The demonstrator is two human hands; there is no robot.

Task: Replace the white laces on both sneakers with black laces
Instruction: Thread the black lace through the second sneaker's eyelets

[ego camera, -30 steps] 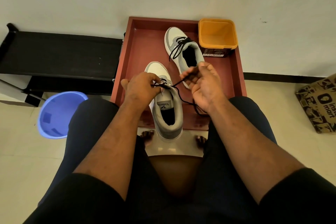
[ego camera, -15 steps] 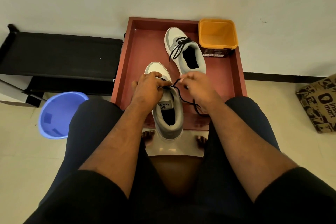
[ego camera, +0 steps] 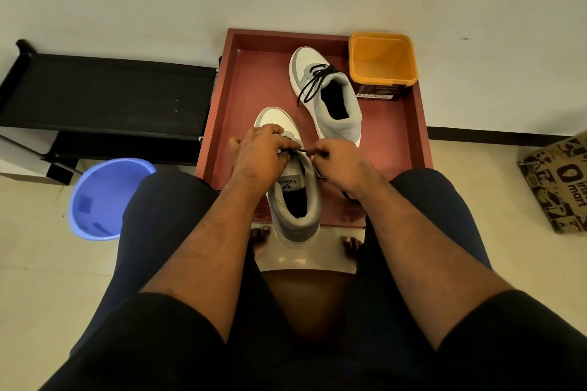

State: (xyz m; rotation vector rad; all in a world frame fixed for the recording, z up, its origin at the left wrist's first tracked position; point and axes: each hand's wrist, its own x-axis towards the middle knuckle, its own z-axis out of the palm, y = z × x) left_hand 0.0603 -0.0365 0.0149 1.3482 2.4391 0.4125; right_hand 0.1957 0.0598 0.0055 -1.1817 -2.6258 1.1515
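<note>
Threading the black lace (ego camera: 305, 152) through the near shoe (ego camera: 293, 187) at tray (ego camera: 254, 79) centre, we keep left grip (ego camera: 260, 152) steadying it; right grip (ego camera: 336, 159), pinching the lace, should pull toward 3 o'clock evenly.

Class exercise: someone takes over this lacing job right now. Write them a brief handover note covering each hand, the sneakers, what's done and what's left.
Left hand grips the near sneaker at its lace area. Right hand pinches the black lace.
Both sneakers sit on the red tray; the far sneaker already carries black laces, ends loose.
Left: finish the near sneaker's lacing.
</note>
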